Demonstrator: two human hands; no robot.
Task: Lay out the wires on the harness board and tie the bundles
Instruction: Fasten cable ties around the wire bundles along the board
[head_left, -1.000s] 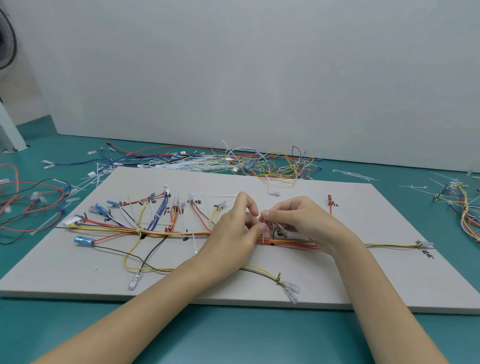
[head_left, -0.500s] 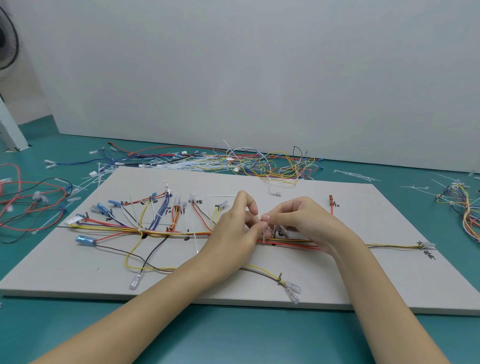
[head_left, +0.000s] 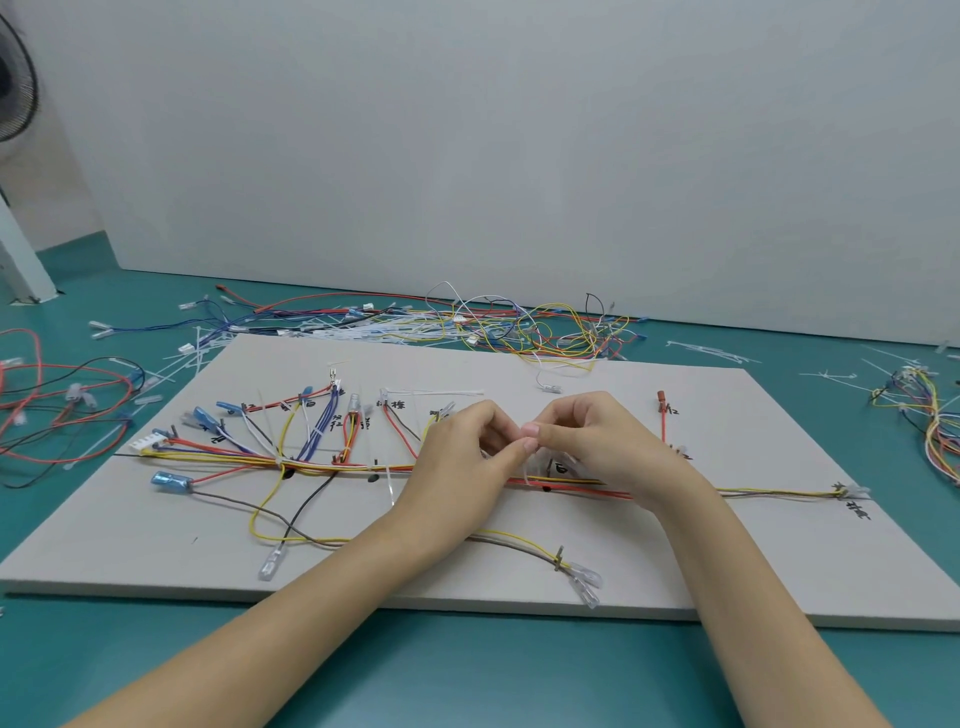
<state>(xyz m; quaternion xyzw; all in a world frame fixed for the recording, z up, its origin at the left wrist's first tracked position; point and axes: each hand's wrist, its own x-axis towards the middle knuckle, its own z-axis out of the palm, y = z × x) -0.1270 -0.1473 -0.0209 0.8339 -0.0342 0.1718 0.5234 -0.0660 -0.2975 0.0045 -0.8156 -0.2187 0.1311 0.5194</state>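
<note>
We are pinching a white cable tie (head_left: 527, 470) between left hand (head_left: 467, 467) and right hand (head_left: 597, 447), directly above the wire bundle (head_left: 571, 486) running left-right across the harness board (head_left: 779, 545).

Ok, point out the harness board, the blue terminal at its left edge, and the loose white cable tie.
harness board (head_left: 779, 561): head view, bare surface.
blue terminal (head_left: 169, 479): head view, sleeve middle.
white cable tie (head_left: 441, 392): head view, strap middle.

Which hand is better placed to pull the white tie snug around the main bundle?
Left, probably. The left hand pinches at the top of the white tie rising from the main bundle, free to draw away. The right hand lies over the bundle, better suited to steadying it.
</note>
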